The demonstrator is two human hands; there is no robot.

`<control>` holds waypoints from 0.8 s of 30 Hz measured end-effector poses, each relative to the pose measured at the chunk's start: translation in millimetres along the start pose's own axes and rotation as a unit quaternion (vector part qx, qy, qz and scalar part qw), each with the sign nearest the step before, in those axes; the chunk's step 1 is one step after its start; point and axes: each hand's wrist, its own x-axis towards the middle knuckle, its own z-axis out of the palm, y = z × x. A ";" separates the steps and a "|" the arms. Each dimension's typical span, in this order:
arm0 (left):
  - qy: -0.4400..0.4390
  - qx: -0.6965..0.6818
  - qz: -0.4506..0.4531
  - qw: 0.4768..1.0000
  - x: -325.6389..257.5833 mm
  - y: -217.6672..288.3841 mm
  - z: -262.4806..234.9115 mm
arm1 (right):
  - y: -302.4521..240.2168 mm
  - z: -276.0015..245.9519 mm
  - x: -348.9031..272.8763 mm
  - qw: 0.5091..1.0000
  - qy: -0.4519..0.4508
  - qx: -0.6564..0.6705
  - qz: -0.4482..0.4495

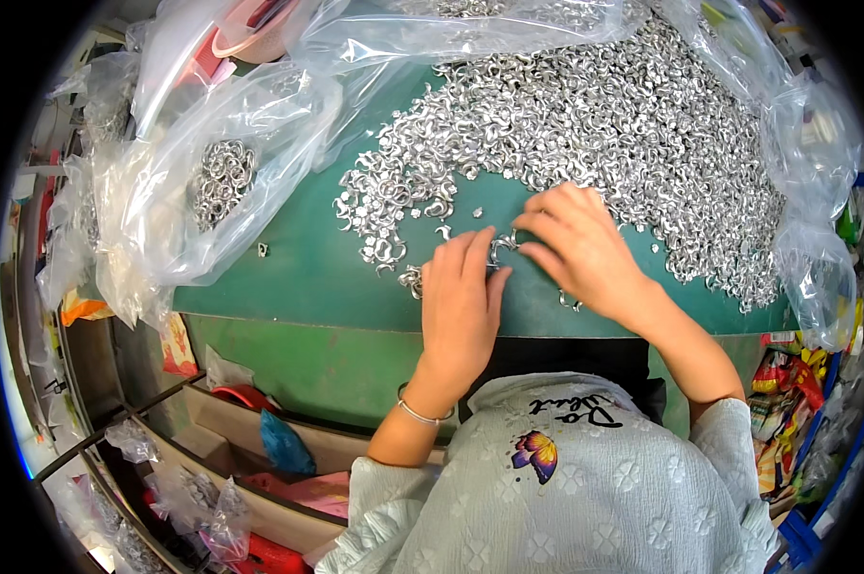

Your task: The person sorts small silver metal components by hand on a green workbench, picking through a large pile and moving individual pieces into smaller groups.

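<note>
Over the green tabletop (336,277), my left hand (456,301) rests with its fingers side by side and the thumb apart. My right hand (580,249) faces it from the right, fingers bent and spread. Between the fingertips lie a few small silver metal pieces (502,246), curved like little hooks or crescents; which fingers touch them is hard to make out. Behind the hands spreads a large heap of similar silver pieces (585,115). Some strays lie by my left hand, and a few more show under my right wrist.
Clear plastic bags (250,105) line the table's left and back; one holds a clump of silver pieces (224,182). More plastic (815,210) hangs at the right edge. Below left is an open drawer (221,421) with a blue bag. Colourful packets (781,392) stand at lower right.
</note>
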 end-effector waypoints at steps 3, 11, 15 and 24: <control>0.026 0.004 0.005 1.000 3.7 -3.8 1.1 | -4.6 9.8 0.4 0.999 -0.035 -0.036 -0.001; -0.040 0.023 0.016 0.999 22.2 -5.3 -0.9 | 1.2 2.0 -6.3 0.998 -0.064 0.008 0.025; -0.057 -0.006 0.011 0.998 28.3 -8.9 -1.3 | 2.1 6.2 -2.8 0.996 -0.083 0.023 0.020; -0.024 -0.031 -0.012 0.999 28.0 -14.4 1.6 | 1.9 -7.5 -10.7 0.989 -0.126 0.067 0.035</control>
